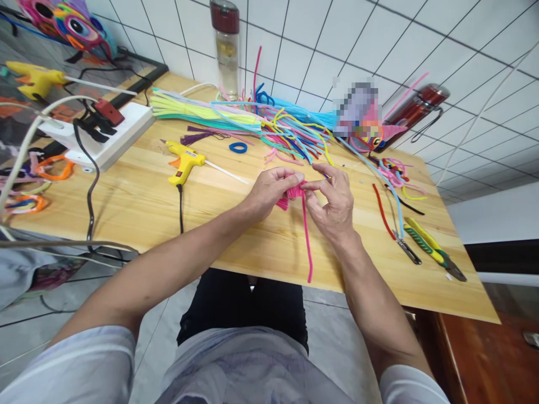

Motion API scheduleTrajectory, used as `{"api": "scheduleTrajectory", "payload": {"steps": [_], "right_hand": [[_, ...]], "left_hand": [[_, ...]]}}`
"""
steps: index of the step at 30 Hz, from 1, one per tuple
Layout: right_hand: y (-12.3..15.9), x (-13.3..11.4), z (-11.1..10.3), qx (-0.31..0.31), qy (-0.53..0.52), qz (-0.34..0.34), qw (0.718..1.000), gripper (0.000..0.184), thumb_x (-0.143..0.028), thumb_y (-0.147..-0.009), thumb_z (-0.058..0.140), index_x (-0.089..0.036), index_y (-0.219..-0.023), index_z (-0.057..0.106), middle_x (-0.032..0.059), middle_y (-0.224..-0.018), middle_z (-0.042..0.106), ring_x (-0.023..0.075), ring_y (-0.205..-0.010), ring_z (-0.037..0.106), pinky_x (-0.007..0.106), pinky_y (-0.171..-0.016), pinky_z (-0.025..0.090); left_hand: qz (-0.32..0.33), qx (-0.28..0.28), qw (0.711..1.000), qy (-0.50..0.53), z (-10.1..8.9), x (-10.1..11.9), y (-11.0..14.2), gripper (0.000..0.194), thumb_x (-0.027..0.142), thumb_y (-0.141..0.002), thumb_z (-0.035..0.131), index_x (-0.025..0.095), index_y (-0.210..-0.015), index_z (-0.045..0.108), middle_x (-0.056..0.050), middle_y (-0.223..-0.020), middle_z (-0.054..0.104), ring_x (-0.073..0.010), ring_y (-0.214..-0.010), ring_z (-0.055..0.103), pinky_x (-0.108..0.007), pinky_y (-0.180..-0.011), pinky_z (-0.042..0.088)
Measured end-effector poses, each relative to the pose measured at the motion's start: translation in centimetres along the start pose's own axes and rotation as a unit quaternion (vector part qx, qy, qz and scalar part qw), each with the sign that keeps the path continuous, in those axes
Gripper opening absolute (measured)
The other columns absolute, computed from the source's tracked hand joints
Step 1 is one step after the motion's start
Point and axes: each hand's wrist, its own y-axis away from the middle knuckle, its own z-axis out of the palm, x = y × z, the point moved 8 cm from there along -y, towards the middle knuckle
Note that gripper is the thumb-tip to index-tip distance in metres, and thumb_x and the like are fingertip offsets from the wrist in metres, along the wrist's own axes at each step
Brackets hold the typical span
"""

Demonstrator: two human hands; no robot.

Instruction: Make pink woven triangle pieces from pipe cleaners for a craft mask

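Observation:
Over the wooden table, my left hand (269,191) is closed on a pink pipe-cleaner piece (295,189), bent into a small block of side-by-side rows. My right hand (332,199) meets it from the other side, thumb and index finger pinched at its edge. One loose pink end (307,241) hangs down between the hands toward the table's front edge. Part of the piece is hidden behind my fingers. A yellow glue gun (185,163) with a white glue stick in its back lies left of my hands, and a blue ring (238,147) lies behind it.
Bundles of coloured pipe cleaners (295,126) lie along the wall. Yellow-green pliers (433,247) and small snips (407,251) are at the right. A white power strip (122,134) with cords sits left. A clear bottle (227,56) and red flask (415,115) stand at the back.

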Motion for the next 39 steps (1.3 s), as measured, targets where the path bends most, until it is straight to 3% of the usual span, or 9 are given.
{"api": "scheduleTrajectory", "payload": {"steps": [5, 9, 12, 15, 17, 20, 27, 33, 39], "right_hand": [[0.1, -0.3, -0.4, 0.033, -0.034, -0.007, 0.999, 0.010, -0.028, -0.100, 0.070, -0.030, -0.100, 0.080, 0.0097, -0.136, 0.077, 0.0328, -0.126, 0.072, 0.058, -0.108, 0.061], [0.2, 1.4, -0.7, 0.052, -0.115, 0.111, 0.986, 0.014, -0.042, -0.098, 0.076, -0.028, -0.101, 0.075, 0.0088, -0.120, 0.078, 0.0280, -0.114, 0.074, 0.045, -0.092, 0.064], [0.8, 3.2, 0.6, 0.008, -0.217, 0.253, 0.943, 0.031, -0.054, -0.094, 0.081, -0.025, -0.098, 0.072, 0.0033, -0.094, 0.077, 0.0210, -0.087, 0.072, 0.035, -0.075, 0.060], [1.5, 3.8, 2.3, -0.045, -0.317, 0.350, 0.880, 0.042, -0.062, -0.087, 0.086, -0.024, -0.095, 0.070, 0.0007, -0.080, 0.075, 0.0179, -0.073, 0.068, 0.033, -0.070, 0.057], [1.7, 3.6, 3.0, -0.055, -0.364, 0.381, 0.848, 0.046, -0.064, -0.082, 0.090, -0.023, -0.092, 0.070, 0.0011, -0.079, 0.076, 0.0173, -0.070, 0.067, 0.032, -0.069, 0.056], [1.6, 3.0, 3.4, -0.064, -0.404, 0.388, 0.826, 0.044, -0.061, -0.077, 0.093, -0.023, -0.082, 0.072, 0.0009, -0.074, 0.074, 0.0158, -0.067, 0.064, 0.031, -0.067, 0.054], [1.3, 2.7, 2.9, -0.036, -0.414, 0.396, 0.819, 0.029, -0.043, -0.074, 0.093, -0.024, -0.072, 0.071, -0.0029, -0.064, 0.065, 0.0126, -0.060, 0.055, 0.029, -0.065, 0.051], [1.3, 3.1, 2.6, -0.017, -0.400, 0.406, 0.821, 0.020, -0.035, -0.071, 0.088, -0.024, -0.070, 0.072, -0.0035, -0.063, 0.065, 0.0124, -0.058, 0.054, 0.029, -0.062, 0.048], [1.2, 3.1, 2.5, -0.017, -0.377, 0.401, 0.835, 0.017, -0.032, -0.071, 0.084, -0.024, -0.066, 0.070, -0.0041, -0.061, 0.064, 0.0113, -0.057, 0.052, 0.028, -0.060, 0.044]], "left_hand": [[0.008, 0.022, 1.000, -0.001, -0.2, 0.1, -0.1, 0.031, 0.042, -0.080, 0.094, 0.018, -0.087, 0.076, 0.000, -0.071, 0.069, -0.0109, -0.056, 0.058, -0.023, -0.046, 0.044], [0.048, 0.067, 0.997, -0.001, -0.9, 0.8, -0.3, 0.024, 0.037, -0.083, 0.092, 0.019, -0.086, 0.076, 0.000, -0.073, 0.072, -0.0101, -0.060, 0.058, -0.023, -0.055, 0.049], [0.088, 0.086, 0.992, -0.006, -1.1, 1.5, -0.3, 0.022, 0.034, -0.083, 0.092, 0.019, -0.086, 0.077, 0.000, -0.077, 0.074, -0.0105, -0.068, 0.063, -0.024, -0.067, 0.054], [0.116, 0.084, 0.990, -0.011, -0.9, 2.2, -0.1, 0.021, 0.034, -0.084, 0.092, 0.018, -0.087, 0.077, 0.000, -0.081, 0.076, -0.0113, -0.075, 0.066, -0.025, -0.075, 0.056], [0.126, 0.078, 0.989, -0.012, -0.8, 2.3, 0.1, 0.023, 0.036, -0.084, 0.093, 0.018, -0.088, 0.078, 0.000, -0.082, 0.076, -0.0114, -0.076, 0.067, -0.026, -0.077, 0.055], [0.138, 0.072, 0.988, -0.010, -0.8, 2.4, 0.2, 0.029, 0.041, -0.083, 0.095, 0.018, -0.090, 0.079, 0.000, -0.083, 0.076, -0.0115, -0.077, 0.068, -0.026, -0.078, 0.055], [0.116, 0.029, 0.993, 0.016, -0.1, 1.9, -0.1, 0.033, 0.044, -0.088, 0.092, 0.018, -0.105, 0.083, 0.000, -0.080, 0.074, -0.0098, -0.068, 0.063, -0.023, -0.066, 0.054], [0.087, 0.012, 0.996, 0.019, 0.1, 1.1, -0.3, 0.029, 0.030, -0.087, 0.089, 0.018, -0.112, 0.079, -0.003, -0.096, 0.080, -0.0121, -0.076, 0.072, -0.026, -0.074, 0.064], [0.096, -0.013, 0.995, 0.028, 0.2, 1.0, -0.5, 0.035, 0.032, -0.083, 0.093, 0.017, -0.112, 0.079, -0.002, -0.095, 0.082, -0.0114, -0.075, 0.074, -0.026, -0.076, 0.063]]}}
